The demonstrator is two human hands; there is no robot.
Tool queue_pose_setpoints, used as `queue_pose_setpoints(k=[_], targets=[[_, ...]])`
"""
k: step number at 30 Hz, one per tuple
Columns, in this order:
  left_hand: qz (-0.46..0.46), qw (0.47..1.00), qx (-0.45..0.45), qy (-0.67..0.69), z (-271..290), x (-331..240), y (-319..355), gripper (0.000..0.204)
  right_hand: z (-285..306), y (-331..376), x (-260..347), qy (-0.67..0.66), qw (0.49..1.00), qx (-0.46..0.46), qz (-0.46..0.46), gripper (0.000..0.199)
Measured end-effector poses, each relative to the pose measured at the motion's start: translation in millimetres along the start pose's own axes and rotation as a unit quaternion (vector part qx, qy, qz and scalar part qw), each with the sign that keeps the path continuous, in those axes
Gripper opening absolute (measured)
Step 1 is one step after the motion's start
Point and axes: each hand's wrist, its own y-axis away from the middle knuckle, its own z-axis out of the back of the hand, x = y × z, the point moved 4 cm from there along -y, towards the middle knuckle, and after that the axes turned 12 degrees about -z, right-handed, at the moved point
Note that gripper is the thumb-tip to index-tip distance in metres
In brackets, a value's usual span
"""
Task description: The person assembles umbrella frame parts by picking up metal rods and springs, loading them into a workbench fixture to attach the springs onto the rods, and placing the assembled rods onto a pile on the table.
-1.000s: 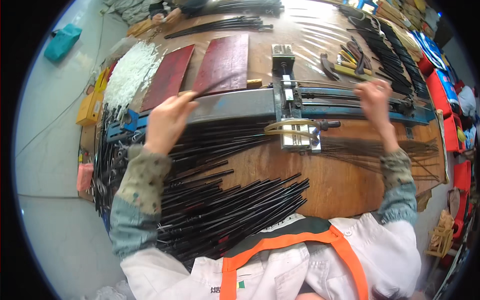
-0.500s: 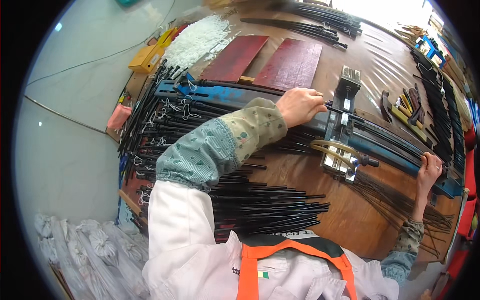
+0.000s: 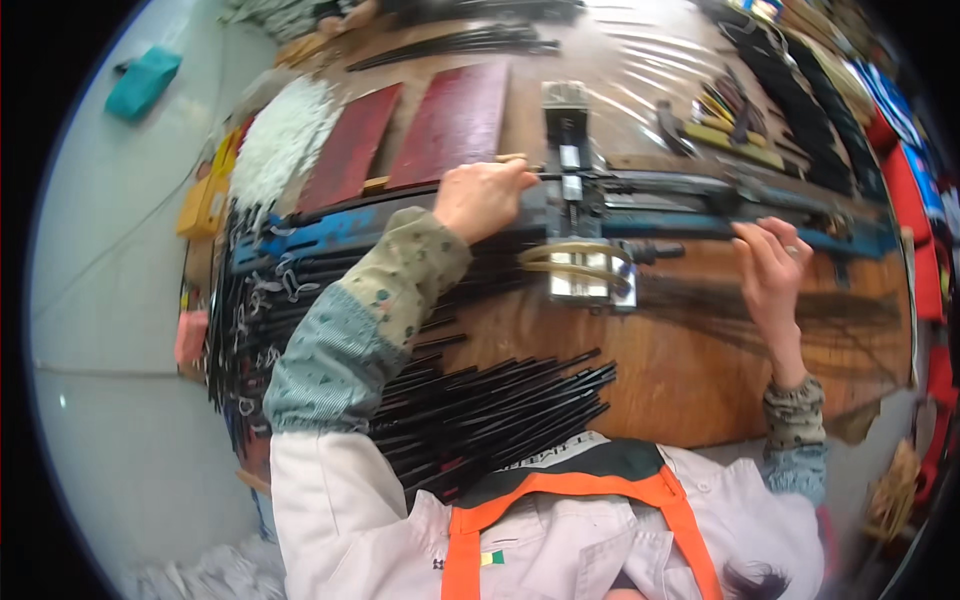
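My left hand (image 3: 487,200) is closed around a thin black rod at the blue rail, just left of a metal clamp fixture (image 3: 572,185). The rod runs from the fingers toward the fixture. Two tan hoses (image 3: 580,262) loop over the fixture's near part. Right of it, my right hand (image 3: 772,262) is raised at the near edge of the blue rail (image 3: 680,222), its thumb and fingertips pinched together. Whatever it may hold is too blurred to make out. Behind the fixture's right side, a dark rod-like part along the rail is smeared by motion.
Many black rods (image 3: 500,405) lie at the near left, others with white cords under the rail's left end. Two dark red boards (image 3: 450,120), a heap of white pieces (image 3: 285,140) and hand tools (image 3: 735,125) lie farther back. Thin dark wires (image 3: 700,300) spread below my right hand.
The view has turned, shifting the bench leftward. My right hand has come off the rail's right end, moving toward the fixture and the near side. My left hand stays by the fixture.
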Motion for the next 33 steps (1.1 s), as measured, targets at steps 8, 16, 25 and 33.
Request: queue_pose_setpoints(k=[8,16,25,33], targets=[[-0.024,1.000,-0.007,-0.010,-8,0,-1,0.026,-26,16,35,-0.082,0.994,0.075,-0.016,0.024],[-0.075,0.994,-0.080,-0.018,-8,-8,0,0.026,-53,9,36,-0.238,0.955,0.159,-0.074,0.020],[-0.275,0.935,-0.160,-0.156,-11,22,8,0.013,-51,87,84,-0.045,0.984,0.172,0.016,0.029],[-0.255,0.927,-0.183,-0.206,19,65,13,0.016,-57,88,94,0.018,0.979,0.171,0.111,0.026]])
